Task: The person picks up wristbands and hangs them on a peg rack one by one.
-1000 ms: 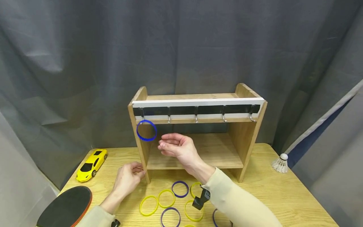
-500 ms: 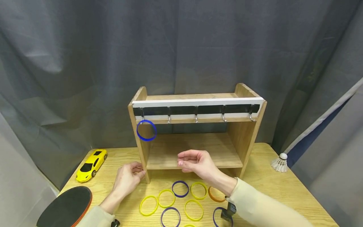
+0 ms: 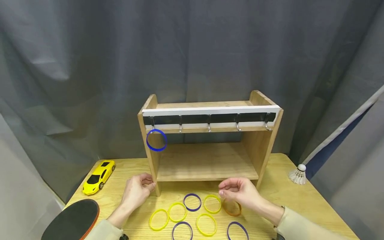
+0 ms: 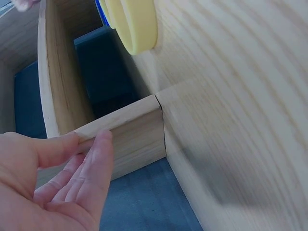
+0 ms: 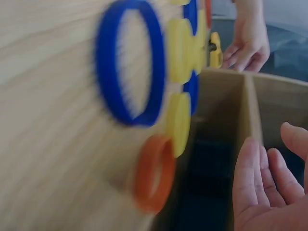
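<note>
My left hand [image 3: 134, 193] grips the left side panel of a small wooden shelf [image 3: 207, 161] low down, with thumb and fingers on either side of its edge [image 4: 120, 113] in the left wrist view. A blue ring [image 3: 157, 149] hangs from the leftmost metal hook [image 3: 153, 122] on the shelf's front. My right hand [image 3: 243, 193] holds nothing. Its fingers are loosely bent above the table, close to an orange ring [image 5: 144, 178] that it partly covers in the head view. Yellow rings [image 3: 207, 235] and dark blue rings [image 3: 192, 210] lie flat in front of the shelf.
Several more hooks [image 3: 209, 127] run along the black strip to the right. A yellow toy car [image 3: 99, 177] and a black table tennis paddle [image 3: 72, 220] lie at the left of the table [image 3: 288, 193]. At the right edge stands a shuttlecock [image 3: 298, 174].
My right hand has moved away from the hanging blue ring, down and to the right, to just above the orange ring. My left hand has stayed on the side panel.
</note>
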The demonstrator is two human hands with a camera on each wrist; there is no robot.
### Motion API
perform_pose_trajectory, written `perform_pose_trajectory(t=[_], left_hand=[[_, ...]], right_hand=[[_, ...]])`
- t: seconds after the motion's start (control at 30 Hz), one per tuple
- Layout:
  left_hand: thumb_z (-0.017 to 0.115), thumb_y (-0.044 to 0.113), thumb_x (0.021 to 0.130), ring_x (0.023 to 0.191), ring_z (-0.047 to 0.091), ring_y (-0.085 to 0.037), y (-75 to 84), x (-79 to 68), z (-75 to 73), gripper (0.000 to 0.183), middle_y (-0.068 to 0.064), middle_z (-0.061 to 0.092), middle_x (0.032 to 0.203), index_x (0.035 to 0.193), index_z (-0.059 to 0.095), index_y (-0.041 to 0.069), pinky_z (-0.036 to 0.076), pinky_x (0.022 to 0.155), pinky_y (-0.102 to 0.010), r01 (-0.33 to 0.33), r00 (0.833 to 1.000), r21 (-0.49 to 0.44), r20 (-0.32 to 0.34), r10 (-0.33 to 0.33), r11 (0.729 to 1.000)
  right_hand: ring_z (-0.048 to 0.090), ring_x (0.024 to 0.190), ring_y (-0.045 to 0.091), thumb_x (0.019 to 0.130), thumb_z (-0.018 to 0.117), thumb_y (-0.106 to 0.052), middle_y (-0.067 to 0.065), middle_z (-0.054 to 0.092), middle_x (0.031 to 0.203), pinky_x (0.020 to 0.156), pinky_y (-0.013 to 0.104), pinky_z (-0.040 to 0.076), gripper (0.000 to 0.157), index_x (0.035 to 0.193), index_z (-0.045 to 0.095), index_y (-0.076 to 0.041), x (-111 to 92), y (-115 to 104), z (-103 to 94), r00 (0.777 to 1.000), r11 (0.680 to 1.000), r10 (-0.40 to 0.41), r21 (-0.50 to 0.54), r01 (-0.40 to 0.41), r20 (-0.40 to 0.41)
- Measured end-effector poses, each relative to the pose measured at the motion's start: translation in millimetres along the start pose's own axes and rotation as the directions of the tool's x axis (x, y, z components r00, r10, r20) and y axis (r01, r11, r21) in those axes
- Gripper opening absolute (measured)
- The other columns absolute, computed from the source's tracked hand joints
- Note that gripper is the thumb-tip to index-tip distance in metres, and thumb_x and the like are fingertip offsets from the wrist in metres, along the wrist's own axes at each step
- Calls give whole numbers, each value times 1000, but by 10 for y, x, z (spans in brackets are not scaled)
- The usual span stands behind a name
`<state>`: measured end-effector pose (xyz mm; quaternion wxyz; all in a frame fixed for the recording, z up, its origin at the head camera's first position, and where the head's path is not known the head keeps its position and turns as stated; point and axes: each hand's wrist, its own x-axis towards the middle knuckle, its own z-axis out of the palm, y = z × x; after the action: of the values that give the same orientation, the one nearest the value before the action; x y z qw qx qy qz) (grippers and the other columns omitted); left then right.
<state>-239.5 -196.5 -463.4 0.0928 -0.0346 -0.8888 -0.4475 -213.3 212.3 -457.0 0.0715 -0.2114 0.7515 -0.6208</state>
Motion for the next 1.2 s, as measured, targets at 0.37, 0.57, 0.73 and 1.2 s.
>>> perform_pose_trajectory(t=[0.37,0.57,0.73,1.2], left_hand=[[83,3,96,82,84,-21,1,-6,-21,16,-9,88,97,111,82,4,64,68,-23,-1,1000,4,3,1,1000],[83,3,96,84,86,-25,0,-10,-12,14,-9,88,97,109,83,6,64,69,-23,-9,1000,-2,-4,9,1000],[83,2,96,84,86,-28,0,-13,2,13,-9,88,96,109,83,6,64,67,-23,-1,1000,-17,4,1,1000],[84,3,96,83,86,-27,-16,-11,2,15,-9,88,97,111,83,5,64,67,-23,6,1000,-28,13,-5,1000]], right_hand=[[72,71,-3,96,84,-1,17,81,87,59,19,60,13,100,77,9,-415,379,-319,993,983,-36,-175,56,116],[62,65,-9,93,88,-7,5,80,77,54,19,54,10,91,79,-3,-576,460,-367,989,960,-32,-272,71,146],[61,64,-11,90,91,-5,4,78,71,53,18,54,11,87,80,-7,-636,508,-354,987,943,-60,-316,105,149],[66,66,-9,89,92,-9,-2,80,72,55,20,56,11,86,82,-8,-594,501,-286,982,953,-6,-297,64,191]])
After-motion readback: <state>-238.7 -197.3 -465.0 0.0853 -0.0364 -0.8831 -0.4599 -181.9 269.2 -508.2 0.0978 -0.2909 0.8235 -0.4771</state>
